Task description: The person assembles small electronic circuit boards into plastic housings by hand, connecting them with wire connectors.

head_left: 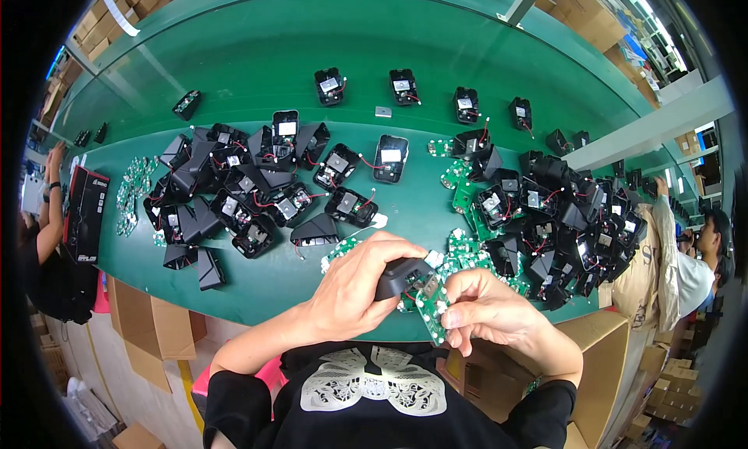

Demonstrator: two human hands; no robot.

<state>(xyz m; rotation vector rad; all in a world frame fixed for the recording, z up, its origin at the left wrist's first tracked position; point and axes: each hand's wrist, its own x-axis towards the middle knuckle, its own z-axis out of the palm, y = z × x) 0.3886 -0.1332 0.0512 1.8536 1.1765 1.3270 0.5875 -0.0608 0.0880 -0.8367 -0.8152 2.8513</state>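
Note:
My left hand is closed around a black plastic housing, tilted with its opening toward the right. In my right hand a green circuit board is pinched between thumb and fingers, at the mouth of the housing. Whether a wire joins the two I cannot make out. Loose green circuit boards lie on the table just beyond my right hand. Past my left hand rests another black housing with a red wire, and beside it a black cover.
Piles of black housings stand at the left and right of the green table. More housings sit spaced along the far green strip. Cardboard boxes flank me below the edge. Other people are at both sides.

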